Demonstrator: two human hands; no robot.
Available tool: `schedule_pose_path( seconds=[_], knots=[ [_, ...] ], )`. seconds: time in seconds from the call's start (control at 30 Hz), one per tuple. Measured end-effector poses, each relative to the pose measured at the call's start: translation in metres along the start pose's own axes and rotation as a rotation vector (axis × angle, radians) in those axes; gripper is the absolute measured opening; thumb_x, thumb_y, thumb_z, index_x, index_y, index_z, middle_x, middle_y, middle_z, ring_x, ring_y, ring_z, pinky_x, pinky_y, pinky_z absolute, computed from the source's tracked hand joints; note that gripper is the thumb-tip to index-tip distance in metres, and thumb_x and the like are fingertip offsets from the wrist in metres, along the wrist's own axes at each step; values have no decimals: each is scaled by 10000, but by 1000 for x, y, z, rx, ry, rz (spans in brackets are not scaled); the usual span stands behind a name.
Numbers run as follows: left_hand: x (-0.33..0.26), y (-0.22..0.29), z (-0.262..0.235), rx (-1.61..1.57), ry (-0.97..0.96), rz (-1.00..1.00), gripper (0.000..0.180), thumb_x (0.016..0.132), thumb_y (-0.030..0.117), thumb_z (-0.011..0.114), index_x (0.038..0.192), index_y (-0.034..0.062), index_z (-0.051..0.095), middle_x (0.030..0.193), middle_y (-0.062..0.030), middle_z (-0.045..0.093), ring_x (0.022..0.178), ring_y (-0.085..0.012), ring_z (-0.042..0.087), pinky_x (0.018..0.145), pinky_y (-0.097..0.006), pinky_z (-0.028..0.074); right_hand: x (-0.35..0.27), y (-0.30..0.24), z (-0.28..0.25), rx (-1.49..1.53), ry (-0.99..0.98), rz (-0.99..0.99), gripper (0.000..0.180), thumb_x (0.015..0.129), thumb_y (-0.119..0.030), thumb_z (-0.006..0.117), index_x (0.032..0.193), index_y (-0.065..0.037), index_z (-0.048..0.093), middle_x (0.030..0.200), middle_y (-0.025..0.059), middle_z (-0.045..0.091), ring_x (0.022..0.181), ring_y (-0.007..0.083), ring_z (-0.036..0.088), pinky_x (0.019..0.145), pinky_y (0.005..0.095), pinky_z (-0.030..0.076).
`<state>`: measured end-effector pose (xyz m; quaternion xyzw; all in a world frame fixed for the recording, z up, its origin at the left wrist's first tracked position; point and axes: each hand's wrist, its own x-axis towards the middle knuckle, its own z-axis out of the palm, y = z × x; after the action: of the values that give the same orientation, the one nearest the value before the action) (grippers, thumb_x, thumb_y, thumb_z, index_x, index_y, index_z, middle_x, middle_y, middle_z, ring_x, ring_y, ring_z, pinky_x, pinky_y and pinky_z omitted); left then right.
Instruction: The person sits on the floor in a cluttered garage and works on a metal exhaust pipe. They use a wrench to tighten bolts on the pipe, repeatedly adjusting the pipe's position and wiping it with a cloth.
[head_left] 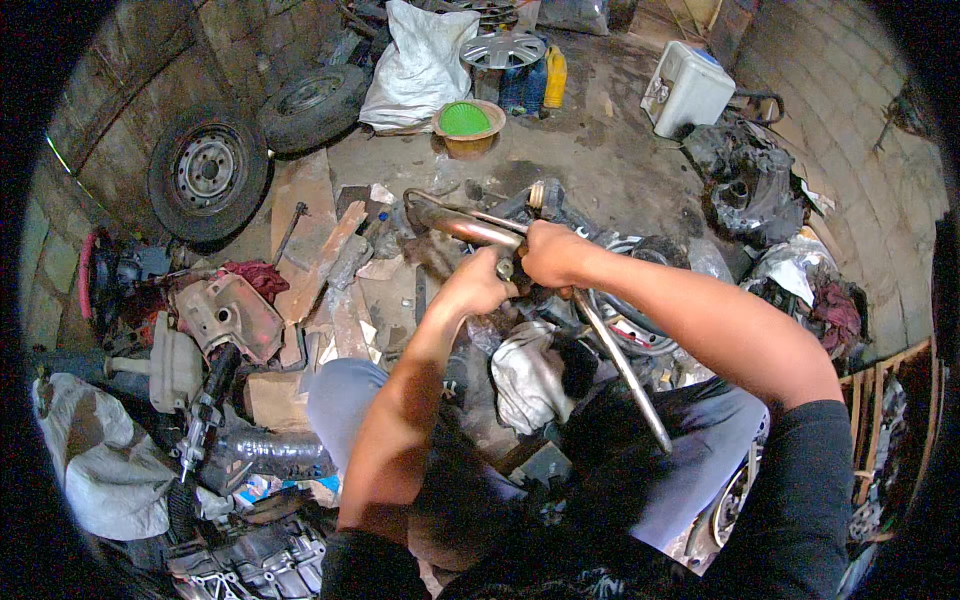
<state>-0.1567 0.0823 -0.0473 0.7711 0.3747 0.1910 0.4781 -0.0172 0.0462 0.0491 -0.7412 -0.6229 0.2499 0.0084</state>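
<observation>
1. The right hand (550, 252) is closed around the near end of a dull metal tube (470, 226), which is up off the floor in front of the person's knees.
2. The left hand (480, 285) has its fingers curled in just beside the right; they hide what they grip, so I can't tell.
3. A bare metal rod (630, 385) slants from below the right hand over the right leg; I can't see whether it joins the tube.
4. Crowding the space under the 2 hands: a whitish cloth (530, 380) between the knees, and loose parts beyond it.
5. To the left, a wooden strip (335, 255) lies on cardboard, near 2 tyred wheels (208, 172) by the wall.
6. Farther ahead sit a bowl (468, 147) with a green basket (464, 120), a white sack (412, 70) and a yellow bottle (555, 78).
7. At right, a blackened housing (745, 185) sits near a white container (690, 90).
</observation>
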Motion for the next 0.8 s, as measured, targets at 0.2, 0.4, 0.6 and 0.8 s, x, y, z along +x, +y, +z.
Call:
schedule_pose_path(
  seconds=[0.2, 0.4, 0.6, 0.8],
  knots=[
    [10, 0, 3, -100, -20, -27, 676, 646, 158, 825, 1237, -3, 539, 1164, -175, 639, 1094, -273, 600, 928, -366, 464, 4, -6, 1, 174, -33, 153, 244, 763, -84, 590, 892, 106, 672, 774, 234, 675, 664, 350, 687, 570, 451, 543],
    [9, -1, 8, -102, 11, 55, 668, 664, 151, 801, 1258, 20, 527, 1197, -187, 622, 1124, -320, 587, 953, -386, 452, 3, -5, -6, -127, -118, -29, 306, 819, -196, 568, 885, 83, 675, 808, 246, 678, 675, 340, 688, 626, 451, 541],
    [11, -7, 15, -15, 55, 12, 645, 665, 157, 804, 1232, 4, 538, 1198, -201, 612, 1142, -335, 572, 965, -390, 444, 6, -5, -16, -322, -257, -113, 353, 893, -261, 512, 797, 41, 667, 661, 171, 675, 708, 280, 698, 665, 415, 550],
    [10, -9, 12, -49, 71, 12, 652, 656, 178, 826, 1208, -24, 544, 1169, -227, 612, 1126, -358, 573, 953, -397, 449, 30, 12, -17, -503, -301, -405, 342, 875, -270, 554, 771, 34, 670, 707, 185, 678, 713, 339, 682, 689, 449, 535]
  ],
)
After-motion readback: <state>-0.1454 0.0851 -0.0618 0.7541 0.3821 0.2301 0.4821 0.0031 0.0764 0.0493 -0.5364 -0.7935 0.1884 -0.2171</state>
